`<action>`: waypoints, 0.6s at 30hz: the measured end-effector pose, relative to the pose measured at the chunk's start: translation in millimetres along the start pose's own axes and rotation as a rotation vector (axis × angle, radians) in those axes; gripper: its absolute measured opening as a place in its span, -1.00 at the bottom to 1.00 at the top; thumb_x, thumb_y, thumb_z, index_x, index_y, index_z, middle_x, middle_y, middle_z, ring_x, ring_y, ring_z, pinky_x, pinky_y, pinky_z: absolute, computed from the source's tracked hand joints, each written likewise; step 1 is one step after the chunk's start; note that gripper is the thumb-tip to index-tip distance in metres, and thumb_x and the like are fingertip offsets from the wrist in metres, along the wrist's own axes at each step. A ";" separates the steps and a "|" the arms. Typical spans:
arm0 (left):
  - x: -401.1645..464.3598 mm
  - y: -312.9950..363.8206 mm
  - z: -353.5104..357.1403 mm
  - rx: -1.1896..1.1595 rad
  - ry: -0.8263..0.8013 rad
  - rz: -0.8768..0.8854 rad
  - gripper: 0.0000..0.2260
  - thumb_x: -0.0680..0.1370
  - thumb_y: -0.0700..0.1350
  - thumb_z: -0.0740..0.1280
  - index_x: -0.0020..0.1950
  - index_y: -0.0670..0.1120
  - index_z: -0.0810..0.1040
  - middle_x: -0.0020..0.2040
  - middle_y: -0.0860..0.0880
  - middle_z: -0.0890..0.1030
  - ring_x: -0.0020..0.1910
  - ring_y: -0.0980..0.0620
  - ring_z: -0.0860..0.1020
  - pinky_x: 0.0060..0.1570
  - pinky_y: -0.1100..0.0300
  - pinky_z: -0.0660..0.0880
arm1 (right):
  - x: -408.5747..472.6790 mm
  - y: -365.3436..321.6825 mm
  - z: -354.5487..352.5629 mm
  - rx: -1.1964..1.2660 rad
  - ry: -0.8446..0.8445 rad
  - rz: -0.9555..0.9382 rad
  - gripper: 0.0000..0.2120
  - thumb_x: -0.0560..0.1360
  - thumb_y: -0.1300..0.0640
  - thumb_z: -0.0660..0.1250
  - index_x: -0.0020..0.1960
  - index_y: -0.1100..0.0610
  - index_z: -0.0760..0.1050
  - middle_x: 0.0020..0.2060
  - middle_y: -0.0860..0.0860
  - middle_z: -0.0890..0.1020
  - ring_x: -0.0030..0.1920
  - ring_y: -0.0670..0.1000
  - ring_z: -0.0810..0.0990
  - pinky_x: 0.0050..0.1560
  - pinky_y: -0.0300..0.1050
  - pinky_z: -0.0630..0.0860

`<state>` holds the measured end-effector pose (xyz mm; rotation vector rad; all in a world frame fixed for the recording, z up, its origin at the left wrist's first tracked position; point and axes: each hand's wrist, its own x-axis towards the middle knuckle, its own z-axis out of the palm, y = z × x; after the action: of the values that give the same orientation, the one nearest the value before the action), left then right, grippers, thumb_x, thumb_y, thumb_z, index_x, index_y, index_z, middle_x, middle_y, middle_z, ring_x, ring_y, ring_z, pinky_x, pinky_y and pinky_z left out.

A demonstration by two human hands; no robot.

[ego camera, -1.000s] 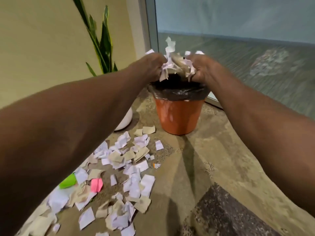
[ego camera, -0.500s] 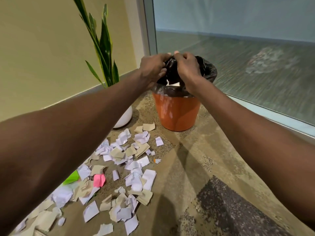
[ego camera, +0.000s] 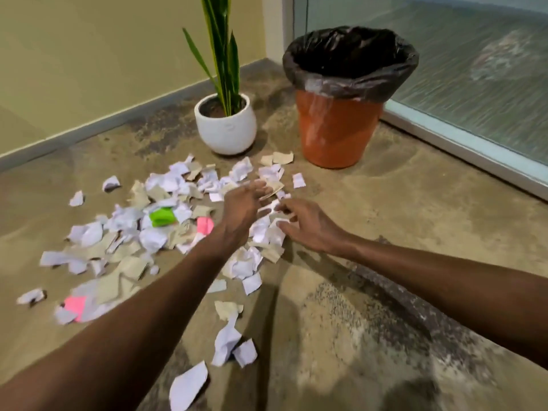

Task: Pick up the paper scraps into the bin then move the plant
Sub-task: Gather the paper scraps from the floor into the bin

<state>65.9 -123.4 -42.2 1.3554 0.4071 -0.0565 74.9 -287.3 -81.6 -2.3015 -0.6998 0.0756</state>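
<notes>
Both hands have left the bin (ego camera: 341, 129) (handful dropped). Left hand (ego camera: 243, 207) and right hand (ego camera: 308, 225), fingers loose and empty, hover over scraps (ego camera: 154, 232); plenty remain.

A room corner with a mottled tan and dark-speckled carpet floor (ego camera: 370, 292), where a pale yellow-green wall (ego camera: 89, 54) with a grey baseboard (ego camera: 118, 117) meets a floor-level glass panel (ego camera: 474, 54) in a light metal frame (ego camera: 462, 143).

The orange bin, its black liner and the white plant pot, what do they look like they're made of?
Orange bin: probably plastic, smooth with glossy streaks. Black liner: thin plastic film, crinkled and shiny, folded over the rim. White plant pot: likely ceramic, matte and rounded, though painted plastic is possible.
</notes>
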 end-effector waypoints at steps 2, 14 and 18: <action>-22.6 -28.8 -37.7 0.096 0.045 0.003 -0.79 0.62 -0.33 0.18 0.04 -0.16 0.59 -0.05 -0.15 0.66 -0.16 -0.07 0.59 -0.12 0.08 0.53 | -28.3 -2.1 28.7 -0.046 -0.183 -0.120 -0.64 0.58 -0.01 0.27 0.31 0.12 0.48 0.22 0.06 0.58 0.18 -0.01 0.53 0.17 0.06 0.54; -116.1 -83.0 -207.1 1.451 -0.229 -0.328 -0.57 0.27 0.40 0.47 -0.30 0.03 0.58 -0.24 0.03 0.66 -0.25 0.03 0.58 -0.28 0.18 0.45 | -81.2 -45.7 151.1 -0.596 -0.724 -1.178 -0.54 0.58 -0.15 0.19 0.45 -0.07 0.36 0.55 0.13 0.24 0.52 0.21 0.22 0.47 0.26 0.15; -139.5 -94.1 -206.2 1.545 -0.403 -0.406 -0.35 -0.01 0.55 0.44 -0.16 0.12 0.58 -0.24 0.17 0.62 -0.23 0.07 0.59 -0.34 0.21 0.43 | -43.4 -38.6 136.8 -0.633 -0.646 -0.981 -0.56 0.69 -0.01 -0.03 0.45 0.11 0.38 0.48 0.17 0.37 0.51 0.20 0.28 0.53 0.32 0.07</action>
<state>-141.2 25.6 -118.1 2.6553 0.2497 -1.1577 -13.7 -200.8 -163.7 -2.1849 -2.3831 0.1542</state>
